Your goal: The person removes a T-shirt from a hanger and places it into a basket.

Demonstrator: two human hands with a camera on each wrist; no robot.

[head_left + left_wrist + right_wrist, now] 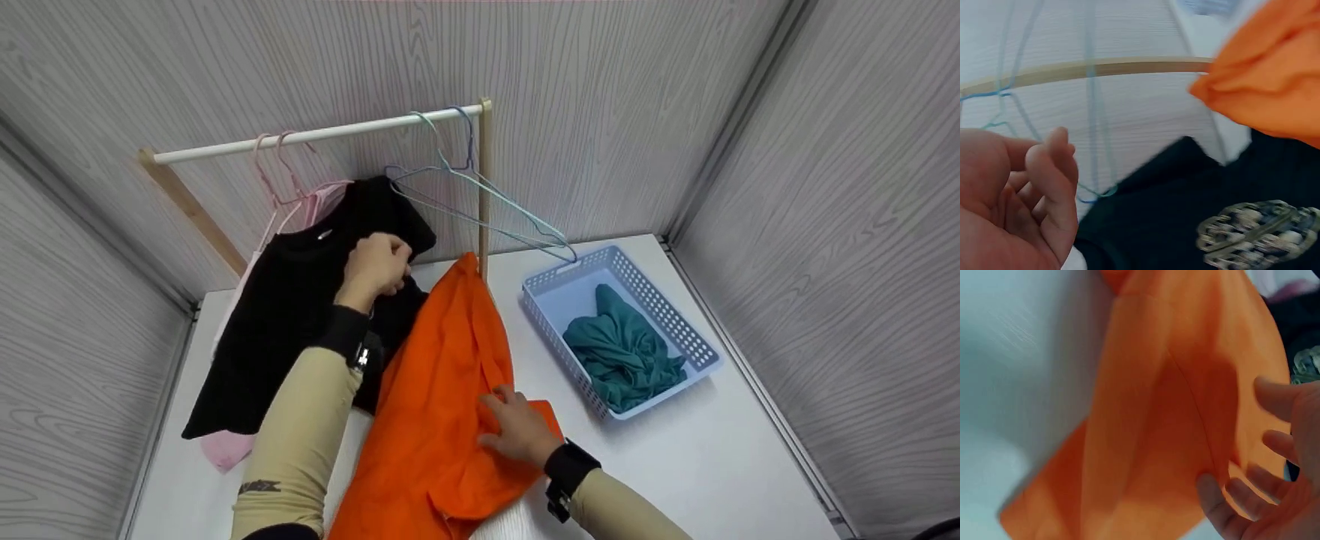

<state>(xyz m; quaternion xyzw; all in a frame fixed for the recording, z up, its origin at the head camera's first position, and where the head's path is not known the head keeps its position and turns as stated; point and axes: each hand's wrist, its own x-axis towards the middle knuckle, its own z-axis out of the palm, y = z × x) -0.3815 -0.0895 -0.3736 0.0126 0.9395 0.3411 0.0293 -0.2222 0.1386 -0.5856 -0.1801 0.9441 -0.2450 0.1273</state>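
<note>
An orange garment (442,375) spreads down the middle of the head view, its narrow tip rising near the rack's right post. My right hand (517,427) rests on its lower right part, and in the right wrist view the fingers (1216,506) are spread against the cloth. To the left of the garment's tip, my left hand (379,262) is raised in front of a black T-shirt (300,300). Its fingers are curled, and the left wrist view shows nothing between them. The T-shirt hangs from the rack and bears a print (1258,233).
A white rail (322,133) on wooden posts carries two pink hangers (289,180), a pale green hanger (510,202) and a blue hanger (470,142). On the right, a light blue basket (551,281) holds crumpled green cloth (626,352). Pink cloth (227,448) shows beneath the T-shirt.
</note>
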